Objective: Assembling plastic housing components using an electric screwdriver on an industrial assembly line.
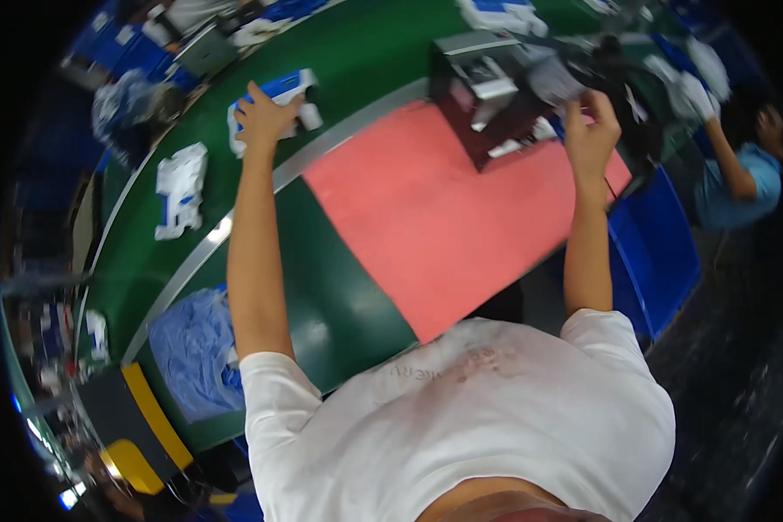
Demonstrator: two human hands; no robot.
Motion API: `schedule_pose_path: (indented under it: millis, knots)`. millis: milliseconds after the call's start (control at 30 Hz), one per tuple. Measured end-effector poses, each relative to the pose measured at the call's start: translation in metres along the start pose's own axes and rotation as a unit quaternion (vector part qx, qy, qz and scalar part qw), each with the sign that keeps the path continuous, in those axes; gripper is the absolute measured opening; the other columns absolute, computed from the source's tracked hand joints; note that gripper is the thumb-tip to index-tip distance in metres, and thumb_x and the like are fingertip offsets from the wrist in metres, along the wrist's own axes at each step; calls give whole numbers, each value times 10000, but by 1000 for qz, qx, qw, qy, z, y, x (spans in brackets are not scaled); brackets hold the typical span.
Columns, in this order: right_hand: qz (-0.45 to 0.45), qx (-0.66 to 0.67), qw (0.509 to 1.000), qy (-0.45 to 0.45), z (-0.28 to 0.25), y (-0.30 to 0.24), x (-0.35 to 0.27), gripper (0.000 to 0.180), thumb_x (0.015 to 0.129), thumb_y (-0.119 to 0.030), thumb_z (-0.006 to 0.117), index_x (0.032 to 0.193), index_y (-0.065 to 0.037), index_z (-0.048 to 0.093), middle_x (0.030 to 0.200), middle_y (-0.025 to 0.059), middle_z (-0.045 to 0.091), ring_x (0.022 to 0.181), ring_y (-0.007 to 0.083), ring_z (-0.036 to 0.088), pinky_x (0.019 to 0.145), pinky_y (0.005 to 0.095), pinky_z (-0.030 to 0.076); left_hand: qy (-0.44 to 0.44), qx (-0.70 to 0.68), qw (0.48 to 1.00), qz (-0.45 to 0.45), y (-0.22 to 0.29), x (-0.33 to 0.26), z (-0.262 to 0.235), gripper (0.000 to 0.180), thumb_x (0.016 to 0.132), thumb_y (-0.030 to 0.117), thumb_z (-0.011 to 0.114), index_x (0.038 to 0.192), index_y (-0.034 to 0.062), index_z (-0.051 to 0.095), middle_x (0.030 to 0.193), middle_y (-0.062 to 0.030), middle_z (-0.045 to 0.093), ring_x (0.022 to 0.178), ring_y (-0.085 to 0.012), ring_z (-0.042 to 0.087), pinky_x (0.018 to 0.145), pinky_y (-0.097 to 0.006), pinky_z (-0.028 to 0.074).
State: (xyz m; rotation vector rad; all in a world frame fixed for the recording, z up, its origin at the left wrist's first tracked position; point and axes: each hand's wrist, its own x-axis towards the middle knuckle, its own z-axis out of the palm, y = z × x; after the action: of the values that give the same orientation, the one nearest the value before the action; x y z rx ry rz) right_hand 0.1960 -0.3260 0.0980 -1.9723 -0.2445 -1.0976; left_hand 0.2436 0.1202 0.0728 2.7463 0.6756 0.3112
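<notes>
a wide reach over the pink mat (444,217)

the left hand (268,120), fingers spread, lies over a white-and-blue package (289,85) on the green conveyor belt (370,61), beyond the metal rail (367,119). the right hand (590,130) pinches a pale sheet (555,80) beside the dark machine (457,96). between the forearms, the mat's broad middle lies open.

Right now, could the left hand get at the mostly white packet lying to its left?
Probably yes: nothing visible blocks the left hand from the mostly white packet, though that hand is spread over a blue-and-white package.
</notes>
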Motion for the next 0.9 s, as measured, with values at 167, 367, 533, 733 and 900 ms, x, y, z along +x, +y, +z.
schedule_pose_path:
  millis: [167,367,533,733,900]
  knots:
    - [140,-143,964,-175,-58,59,-55,252,805,-30,611,1052,-25,663,910,119,671,753,247,641,719,340,510,-42,148,981,-120,5,63,51,805,836,363,612,1504,151,216,1524,-348,88,1370,-615,23,928,-820,193]
    - [68,-182,957,-216,-65,71,-56,271,793,-95,642,1052,-19,664,908,132,639,767,279,628,716,368,503,24,132,987,90,-18,64,-22,420,834,205,551,1217,63,453,1124,-291,624,1077,-478,587,955,-509,455]
    - [-11,-332,888,-317,-41,78,-39,247,804,-202,653,1008,-69,692,899,127,683,858,322,644,762,441,457,-20,-325,944,63,-54,-55,-113,545,740,-28,546,1280,22,491,1062,-185,646,973,-283,644,830,-363,522]
    - [-106,-287,888,-344,-36,85,-42,151,797,-166,619,879,-54,679,822,168,673,778,344,665,679,479,515,-261,-646,702,-147,-73,-219,-12,410,649,-61,582,1056,-13,590,935,-106,660,804,-222,663,720,-342,564]
    - [-79,-223,917,-322,-19,104,-37,284,851,-244,638,1039,-31,624,1000,222,630,916,409,613,760,471,500,-172,-574,794,-106,-21,-287,-4,557,809,88,699,1279,-53,434,1126,-152,616,897,-204,650,785,-326,528]
